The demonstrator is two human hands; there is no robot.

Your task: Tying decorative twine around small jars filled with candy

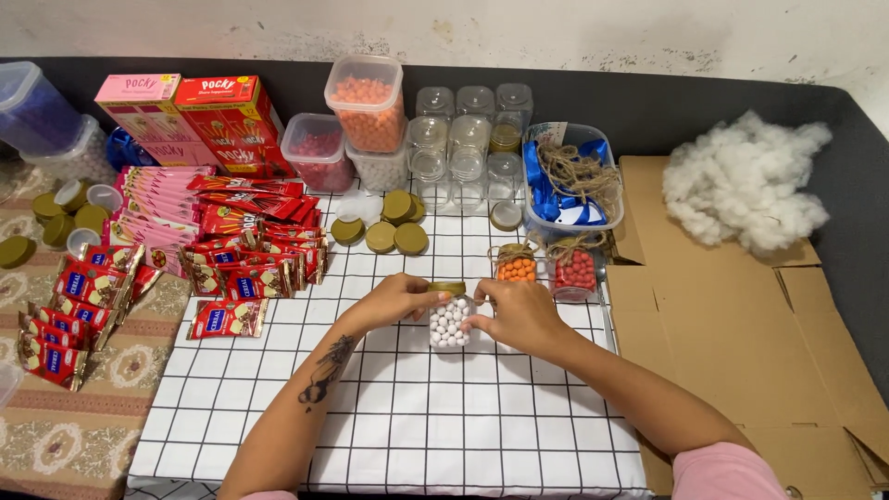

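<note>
A small clear jar (449, 324) filled with white candy balls stands on the white grid-patterned cloth (407, 417). Its gold lid (448, 288) sits on top. My left hand (400, 298) curls around the lid from the left, fingertips on its rim. My right hand (519, 313) grips the jar's right side. Just behind stand two finished jars tied with twine, one holding orange balls (516, 266), one holding red balls (575, 272).
Loose gold lids (396, 222) and empty glass jars (468, 148) sit behind. Tubs of orange (367, 102), red (317, 148) and white candy, snack boxes and red packets (231, 278) fill the left. A bin of ribbon and twine (571, 181), cotton stuffing (745, 181) and flattened cardboard (741, 352) lie right.
</note>
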